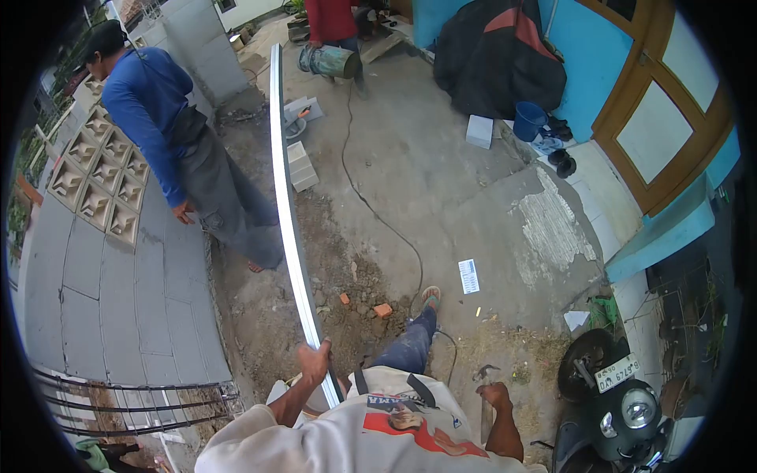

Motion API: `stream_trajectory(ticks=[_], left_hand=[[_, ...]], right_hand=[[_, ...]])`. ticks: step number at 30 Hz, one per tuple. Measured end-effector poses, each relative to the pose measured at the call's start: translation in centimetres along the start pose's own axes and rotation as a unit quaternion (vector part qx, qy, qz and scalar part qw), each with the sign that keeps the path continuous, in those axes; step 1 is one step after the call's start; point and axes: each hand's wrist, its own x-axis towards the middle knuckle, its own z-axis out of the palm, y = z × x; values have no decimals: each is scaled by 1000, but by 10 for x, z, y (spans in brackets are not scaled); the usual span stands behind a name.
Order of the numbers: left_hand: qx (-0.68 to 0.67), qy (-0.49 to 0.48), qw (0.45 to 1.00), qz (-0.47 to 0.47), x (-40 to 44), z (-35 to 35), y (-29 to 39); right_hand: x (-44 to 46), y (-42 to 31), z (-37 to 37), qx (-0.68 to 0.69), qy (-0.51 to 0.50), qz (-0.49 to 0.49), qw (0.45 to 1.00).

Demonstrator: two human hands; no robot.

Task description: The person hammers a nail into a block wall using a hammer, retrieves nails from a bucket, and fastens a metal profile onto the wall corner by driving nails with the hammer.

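My left hand (315, 362) is wrapped round a long, pale metal bar (285, 189) near its lower end. The bar runs from beside my body up to the top of the view. My right hand (495, 394) is closed on a hammer (486, 375), whose metal head shows just above the fist. Part of the hammer's handle hangs below that hand, beside my shirt.
A person in blue (150, 102) stands left by the block wall (110, 307); another in red (331, 20) carries a bucket (327, 61). A cable (371, 206) crosses the ground. Brick pieces (382, 310) lie ahead; a motorcycle (631, 410) stands right.
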Motion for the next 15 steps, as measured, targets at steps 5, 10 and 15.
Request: stream_trajectory(ticks=[5,10,15], left_hand=[[-49,10,999,-7,93,84,31],[-6,-6,999,-35,191,161,120],[55,35,996,-57,274,202,177]], right_hand=[[94,-50,-56,-135,-112,-18,984],[187,-138,-139,-206,-142,-1,968],[259,-251,-215,-191,-121,7,974]])
